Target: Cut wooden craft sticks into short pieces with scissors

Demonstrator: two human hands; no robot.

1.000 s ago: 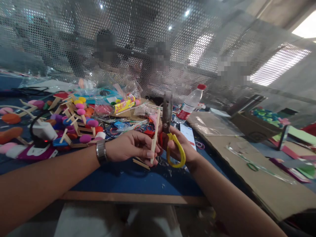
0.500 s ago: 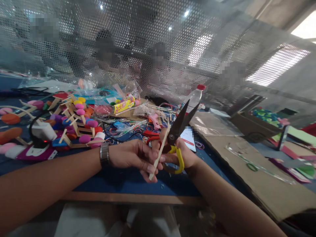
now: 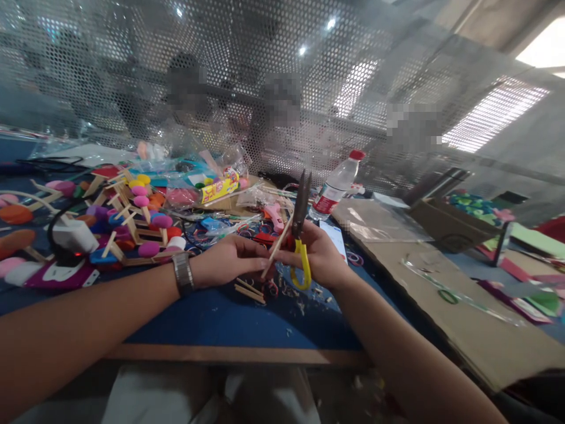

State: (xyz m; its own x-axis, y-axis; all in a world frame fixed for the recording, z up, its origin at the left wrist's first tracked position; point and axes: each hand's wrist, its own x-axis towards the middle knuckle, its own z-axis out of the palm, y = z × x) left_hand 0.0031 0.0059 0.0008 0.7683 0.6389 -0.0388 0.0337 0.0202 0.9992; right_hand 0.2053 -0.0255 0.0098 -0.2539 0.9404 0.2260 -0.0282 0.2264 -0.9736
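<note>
Scissors (image 3: 300,219) swung narrower, stick (image 3: 281,240) in left fingers (image 3: 255,266)

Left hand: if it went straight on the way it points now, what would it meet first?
Beyond the wooden stick the left hand holds, probably the right hand with the scissors; exact depth is unclear.

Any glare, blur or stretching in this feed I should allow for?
Head view: overexposed ceiling light at top right; glare on the clear plastic sleeve; scissors and wooden stick slightly soft; forearms stretched toward the lower corners; dim beneath the table edge.
</note>
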